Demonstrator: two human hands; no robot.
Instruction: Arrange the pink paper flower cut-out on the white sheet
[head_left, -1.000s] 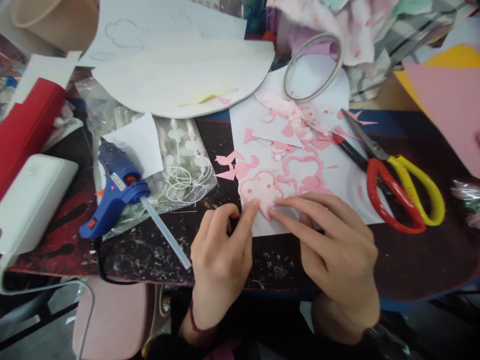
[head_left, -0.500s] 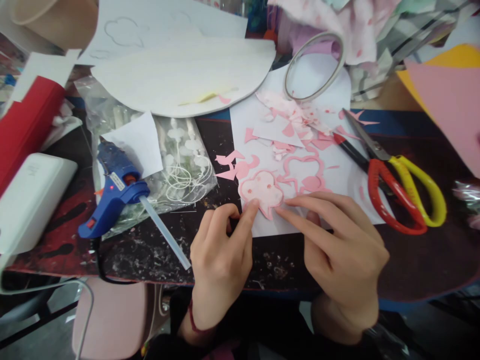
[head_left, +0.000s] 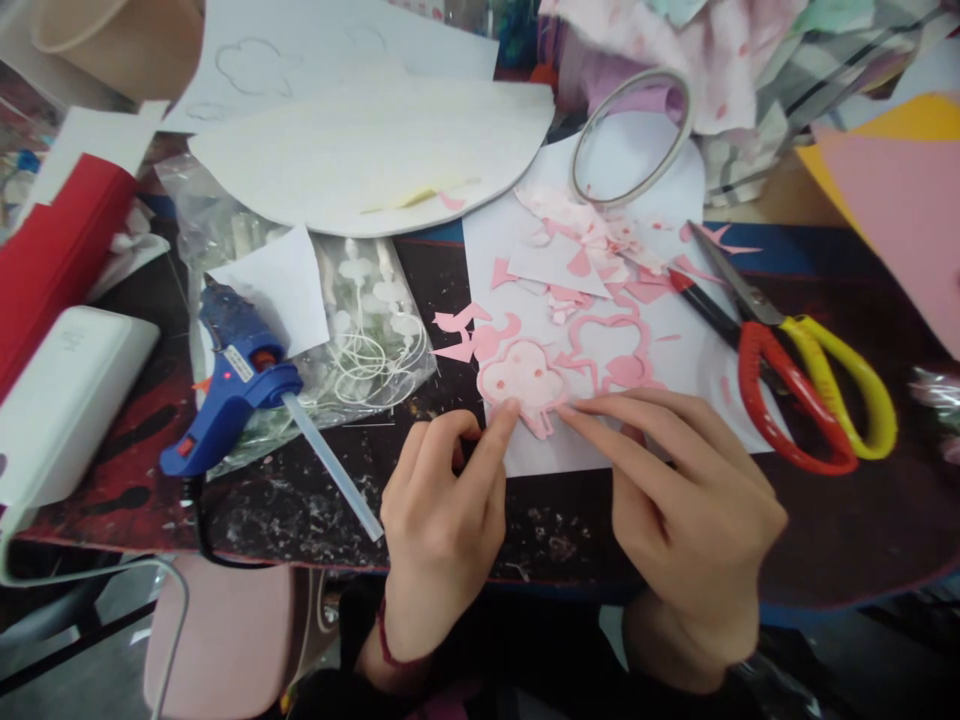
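A pink-edged, cloud-shaped cutout [head_left: 523,378] with a pale speckled face and a short stem lies on white paper [head_left: 491,285]. My left hand [head_left: 450,495] presses its index fingertip onto the lower part of the cutout, while its other fingers are curled. From the other side, my right hand [head_left: 679,490] reaches in with index and middle fingers stretched out. Its index fingertip touches near the stem at the lower right edge; its thumb is mostly hidden. Pink paper scraps [head_left: 611,345] and patterned offcuts [head_left: 585,225] lie just beyond both hands.
Red-and-yellow-handled scissors [head_left: 814,390] lie at right. To the left are a blue glue gun [head_left: 240,385] with a glue stick, a plastic bag [head_left: 375,350] and a white power bank [head_left: 79,400]. Behind stand a white board [head_left: 360,150] and a tape roll [head_left: 577,165].
My right index fingertip has shifted slightly left, against the stem area. The stem's outline looks different at its lower right. My left hand stays on the cutout; the whole view has moved slightly.
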